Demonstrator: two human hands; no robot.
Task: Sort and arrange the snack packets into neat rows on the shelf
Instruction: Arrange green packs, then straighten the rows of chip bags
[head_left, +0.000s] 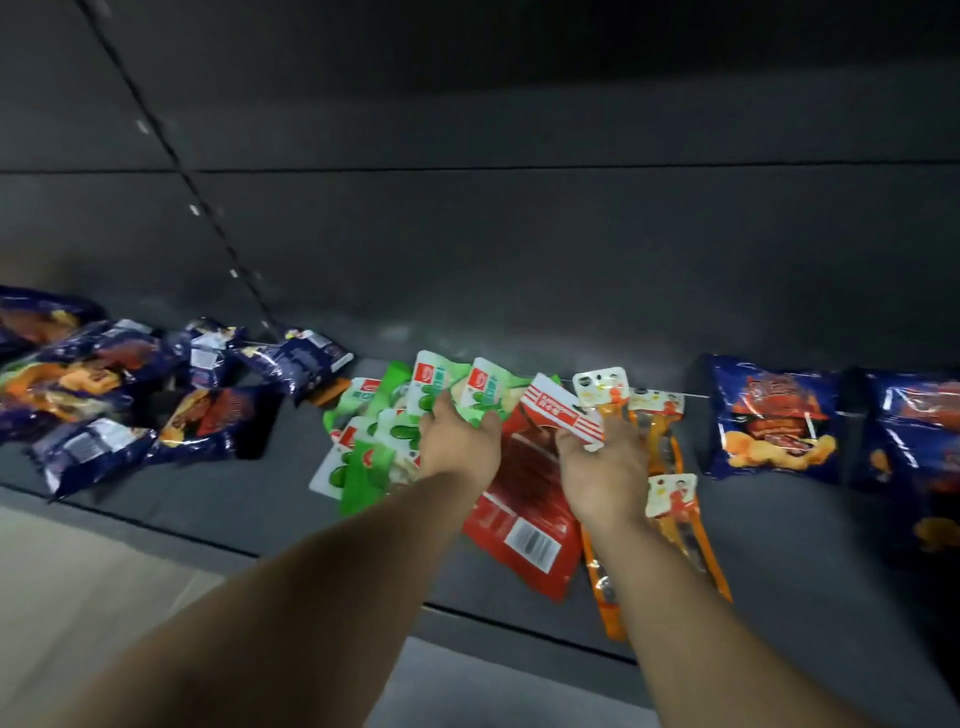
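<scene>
Head view: long dark grey metal shelf (519, 291) fills most of frame. Landmark = big flat red foil packet w/ barcode (524, 519), mid-shelf, near front edge.

Far left of red packet: loose heap of dark blue glossy crisp bags (104, 395), tilted, overlapping, no order. Well right of it: two more dark blue crisp bags (774, 421) lying flat side by side, roughly a row already. Just left of red packet, touching it: cluster of green-and-white pouches w/ red corner labels (374, 447), fanned and overlapping. Just right of it: long thin orange-and-clear strip packs w/ white header cards (670, 467), partly under the forearm.

Left hand (457, 441) at back edge of green cluster, fingers curled on a green pouch or two – looks like a hold, exact count can't tell. Right hand (597, 457) above red packet's back end, pinching a small red-and-white striped packet (566, 410) lifted clear of shelf.

Step in hand, prob.: sorting middle pile by type, mid-task, rows not formed yet. Next move likely needs striped packet set apart w/ own kind, then green pouches squared up w/o dragging neighbours.
</scene>
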